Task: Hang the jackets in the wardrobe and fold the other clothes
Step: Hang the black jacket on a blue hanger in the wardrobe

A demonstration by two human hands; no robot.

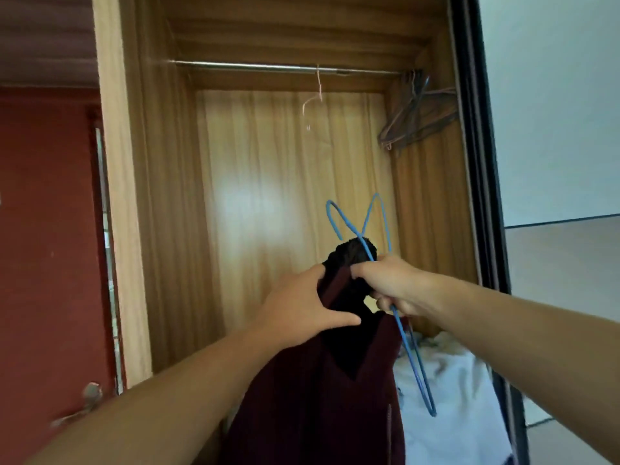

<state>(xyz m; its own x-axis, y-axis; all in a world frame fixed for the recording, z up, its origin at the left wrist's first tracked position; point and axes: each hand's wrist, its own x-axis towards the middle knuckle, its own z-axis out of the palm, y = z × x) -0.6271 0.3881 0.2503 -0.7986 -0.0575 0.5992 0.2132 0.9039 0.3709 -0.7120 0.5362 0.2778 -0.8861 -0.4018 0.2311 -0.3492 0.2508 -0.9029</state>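
Observation:
A dark maroon jacket (312, 404) with a black lining hangs in front of the open wooden wardrobe (268, 196). My left hand (298, 307) grips the jacket at its collar. My right hand (389, 283) holds a blue wire hanger (412, 360) together with the black collar. The hanger's hook and one corner stick up above my hands, and its other end points down to the right. High in the wardrobe runs a metal rail (268, 66).
One pale pink hanger (317, 95) hangs alone on the rail. Several bare hangers (416, 112) are bunched at the rail's right end. White cloth (456, 397) lies on the wardrobe floor. A red door (43, 229) with a metal handle (87, 401) stands at the left.

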